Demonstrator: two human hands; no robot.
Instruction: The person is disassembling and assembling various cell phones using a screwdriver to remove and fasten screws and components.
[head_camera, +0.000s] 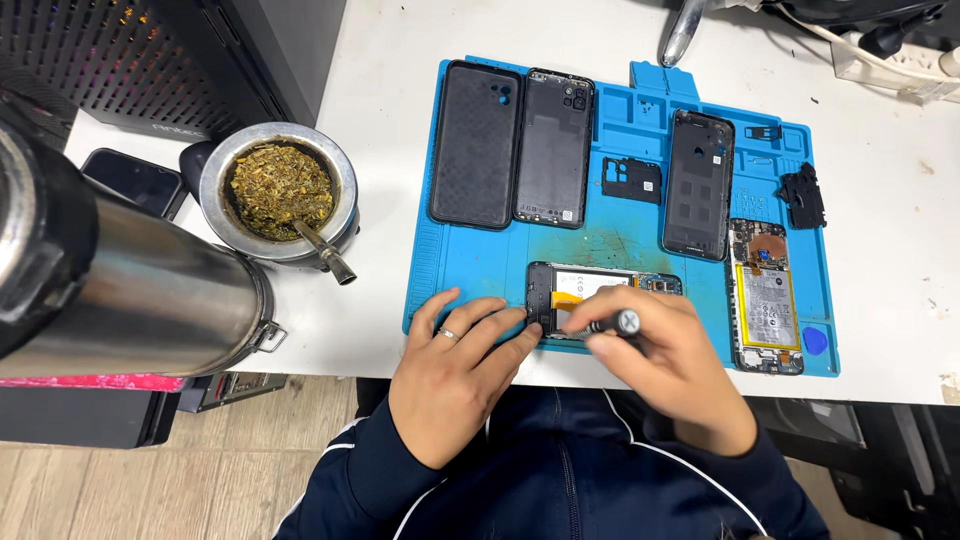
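— On the blue mat, where's the opened phone?
— Near its front edge. My left hand pins its end; my right hand has its grip closed around a screwdriver over it.

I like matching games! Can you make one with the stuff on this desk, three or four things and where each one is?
Things:
1. Screwdriver
2. Cup of herbs
3. Flask
4. Blue pick

Places:
A. Mat's right corner
B. In the right hand
C. Far left, lying down
D. Left of the mat

Pairs: 1-B, 2-D, 3-C, 4-A
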